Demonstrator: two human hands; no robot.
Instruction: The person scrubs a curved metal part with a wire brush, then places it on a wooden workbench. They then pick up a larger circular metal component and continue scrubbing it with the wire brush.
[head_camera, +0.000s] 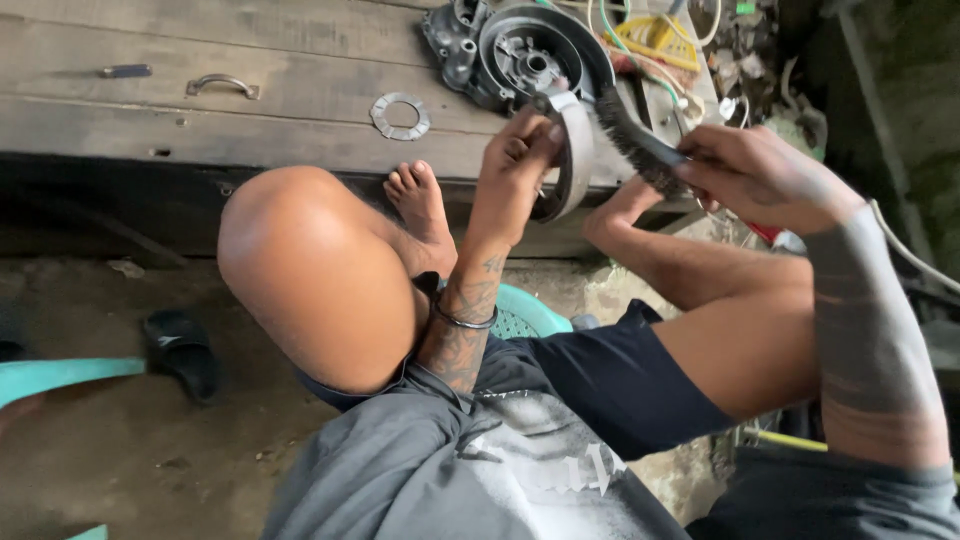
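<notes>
My left hand (517, 170) grips a curved metal brake shoe (574, 150), holding it upright in front of me. My right hand (755, 175) holds a dark wire brush (630, 135) by its red handle, bristles pressed against the shoe's outer curve. Both hands are raised above my bent knees, near the edge of a low wooden platform (200, 90).
A dark round engine cover (525, 55) and a flat toothed metal ring (400, 115) lie on the platform, with a drawer handle (222, 85) to the left. Wires and yellow parts (660, 40) clutter the far right. A black sandal (182, 350) sits on the dirt floor, beside a teal plastic seat (525, 315).
</notes>
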